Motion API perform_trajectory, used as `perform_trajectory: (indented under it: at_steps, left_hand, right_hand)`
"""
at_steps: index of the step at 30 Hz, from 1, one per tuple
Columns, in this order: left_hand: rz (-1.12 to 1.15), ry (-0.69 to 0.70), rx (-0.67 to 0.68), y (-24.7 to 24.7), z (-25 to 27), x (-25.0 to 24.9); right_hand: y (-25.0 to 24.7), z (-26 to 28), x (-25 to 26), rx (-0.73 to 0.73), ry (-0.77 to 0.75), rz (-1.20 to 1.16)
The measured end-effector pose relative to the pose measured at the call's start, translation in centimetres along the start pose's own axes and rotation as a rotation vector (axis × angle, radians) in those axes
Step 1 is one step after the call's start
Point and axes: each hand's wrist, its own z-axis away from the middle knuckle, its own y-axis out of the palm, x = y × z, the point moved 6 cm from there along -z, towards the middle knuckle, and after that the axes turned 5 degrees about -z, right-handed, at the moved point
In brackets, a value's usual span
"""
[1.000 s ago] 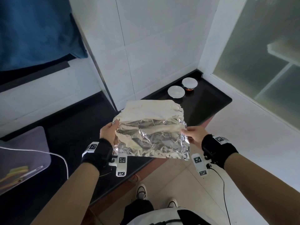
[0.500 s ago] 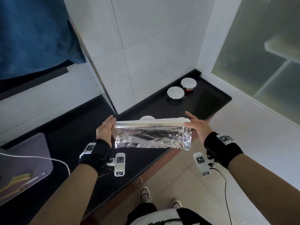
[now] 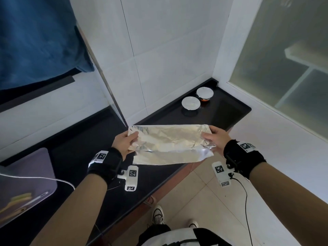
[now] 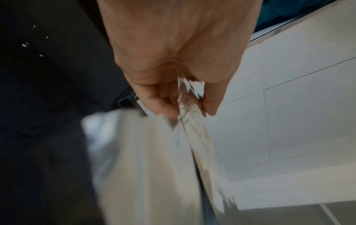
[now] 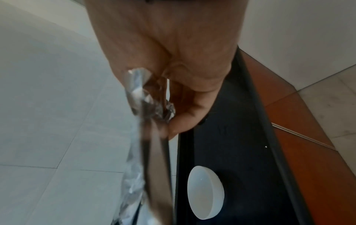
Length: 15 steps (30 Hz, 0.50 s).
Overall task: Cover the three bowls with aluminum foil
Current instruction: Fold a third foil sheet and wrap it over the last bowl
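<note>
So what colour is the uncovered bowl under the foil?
White bowl, plain; clearest in the right wrist view.

No legible text, brand, number or sign appears in any view. The only printed marks are black-and-white square fiducial patterns on white tags, and they carry no readable characters. These tags sit on the black wristbands behind each grip: on the left wristband behind the left hand, and on the right wristband behind the right hand.

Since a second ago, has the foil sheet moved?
Yes. The foil sheet, pinched by both hands, has tipped from upright to nearly flat and low, over the black counter edge.
</note>
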Motion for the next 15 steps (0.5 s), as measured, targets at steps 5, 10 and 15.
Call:
perform_trajectory:
  at_steps: [5,10,15]
  left_hand:
    - [-0.006,-0.028,-0.085,-1.8,0.1,0.6]
    - [0.008,-0.045,-0.114,-3.3,0.0,0.9]
    - [0.007,0.004,-0.093,-3.2,0.2,0.6]
  right_hand:
    - [0.6,-0.4,-0.8,-0.004,0.037,-0.014]
    - [1.9,0.0,-0.7,0.024,0.078,-0.048]
    - [2.3,-0.5,-0.7,0.013,0.142,-0.111]
